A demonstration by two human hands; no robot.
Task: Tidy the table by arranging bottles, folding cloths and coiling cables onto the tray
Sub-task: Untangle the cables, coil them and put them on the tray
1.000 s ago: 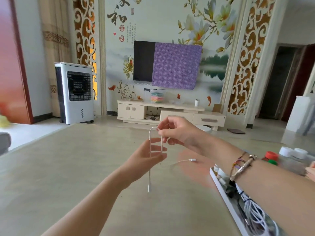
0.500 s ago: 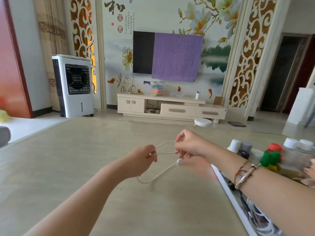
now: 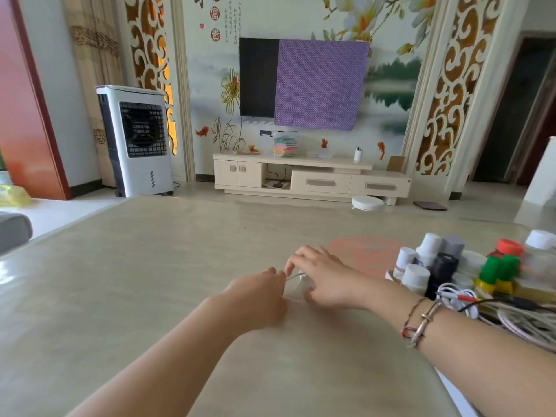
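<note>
A wide beige bench (image 3: 120, 296) fills the near half of the scene, with a television (image 3: 258, 76) half covered by a purple cloth (image 3: 319, 85) on the far wall and a white air cooler (image 3: 138, 139) standing on the floor at far left. Below the television sits a low cream cabinet (image 3: 310, 179). On the right side of the bench a white tray (image 3: 451, 386) shows only a sliver of its near edge; a cluster of bottles (image 3: 433, 266) with white, grey, black, red and green caps stands at the far right, and a heap of coiled cables (image 3: 511, 317) lies just near of them. Both forearms reach out over the middle of the bench. The left hand (image 3: 255, 299) lies knuckles-up with its fingers curled, pinching one side of a thin white cable (image 3: 293, 277) that rests low over the bench surface between the two hands. The right hand (image 3: 325, 278), bracelets (image 3: 421, 323) on its wrist, arches over the other side of the cable, thumb underneath and fingers (image 3: 304, 257) bent down around it; the cable is mostly hidden and blurred, so its shape cannot be told
</note>
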